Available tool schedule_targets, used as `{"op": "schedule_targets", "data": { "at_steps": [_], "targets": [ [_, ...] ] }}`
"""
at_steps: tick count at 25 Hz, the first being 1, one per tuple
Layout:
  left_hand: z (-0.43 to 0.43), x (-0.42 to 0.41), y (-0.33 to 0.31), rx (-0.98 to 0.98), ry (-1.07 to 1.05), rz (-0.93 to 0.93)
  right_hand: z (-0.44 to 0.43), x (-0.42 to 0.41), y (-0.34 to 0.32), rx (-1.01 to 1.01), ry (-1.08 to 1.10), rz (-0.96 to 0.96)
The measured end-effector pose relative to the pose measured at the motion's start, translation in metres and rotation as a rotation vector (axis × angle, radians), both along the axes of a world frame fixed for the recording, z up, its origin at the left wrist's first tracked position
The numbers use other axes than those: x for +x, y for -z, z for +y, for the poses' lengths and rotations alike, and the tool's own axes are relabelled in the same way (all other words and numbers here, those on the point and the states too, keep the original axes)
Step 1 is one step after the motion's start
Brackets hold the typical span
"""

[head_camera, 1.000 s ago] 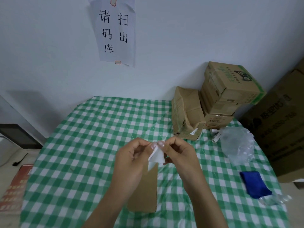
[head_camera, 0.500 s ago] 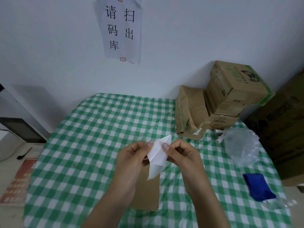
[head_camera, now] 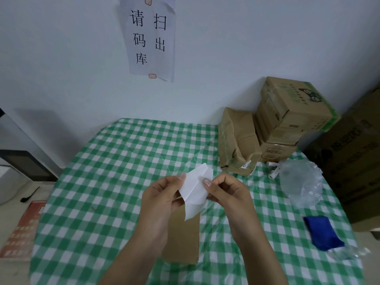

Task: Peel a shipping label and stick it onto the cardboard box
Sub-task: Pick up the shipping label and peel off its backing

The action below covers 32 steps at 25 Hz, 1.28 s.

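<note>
A white shipping label (head_camera: 194, 187) is held in the air between both hands, above the table's middle. My left hand (head_camera: 162, 199) pinches its left side, and my right hand (head_camera: 225, 193) pinches its right side with thumb and forefinger. The sheet is parting into two layers that spread apart toward the top. Beneath the hands a flat brown cardboard box (head_camera: 182, 237) lies on the green checked tablecloth (head_camera: 115, 182), partly hidden by my left forearm.
Several cardboard boxes (head_camera: 287, 118) are stacked at the back right against the wall, with a large dark carton (head_camera: 355, 161) beside them. A crumpled clear plastic bag (head_camera: 300, 182), small white tubes (head_camera: 274, 168) and a blue cloth (head_camera: 320, 233) lie on the right.
The label was bunched small between the fingertips; now it is opened out, larger, with its two layers spreading apart. Both hands stay close together over the box.
</note>
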<state>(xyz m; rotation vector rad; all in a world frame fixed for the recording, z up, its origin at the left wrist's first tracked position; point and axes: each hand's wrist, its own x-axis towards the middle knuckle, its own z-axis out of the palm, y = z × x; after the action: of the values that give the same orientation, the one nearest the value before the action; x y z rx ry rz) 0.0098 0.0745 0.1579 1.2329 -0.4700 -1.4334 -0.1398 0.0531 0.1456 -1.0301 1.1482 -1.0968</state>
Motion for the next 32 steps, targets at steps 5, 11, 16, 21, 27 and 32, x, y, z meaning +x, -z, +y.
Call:
{"op": "schedule_targets", "data": {
  "at_steps": [5,11,16,21,27,32],
  "targets": [
    [-0.001,0.002,-0.002,-0.013,-0.042,0.021,0.001,-0.004,0.001,-0.003,0.021,0.006],
    [0.001,0.002,-0.001,-0.013,-0.095,0.059,-0.001,-0.004,0.002,-0.008,0.033,0.017],
    [0.002,0.003,-0.001,-0.031,-0.101,0.020,0.000,-0.005,0.002,0.012,-0.010,0.024],
    [0.000,0.008,-0.003,-0.063,0.005,-0.138,0.005,-0.004,-0.003,0.060,-0.194,0.101],
    [0.003,0.003,-0.003,-0.074,0.083,-0.192,0.001,-0.003,-0.004,0.107,-0.021,0.058],
    [0.000,0.006,0.001,-0.057,0.089,-0.173,0.001,-0.003,-0.003,0.082,-0.006,0.067]
  ]
}}
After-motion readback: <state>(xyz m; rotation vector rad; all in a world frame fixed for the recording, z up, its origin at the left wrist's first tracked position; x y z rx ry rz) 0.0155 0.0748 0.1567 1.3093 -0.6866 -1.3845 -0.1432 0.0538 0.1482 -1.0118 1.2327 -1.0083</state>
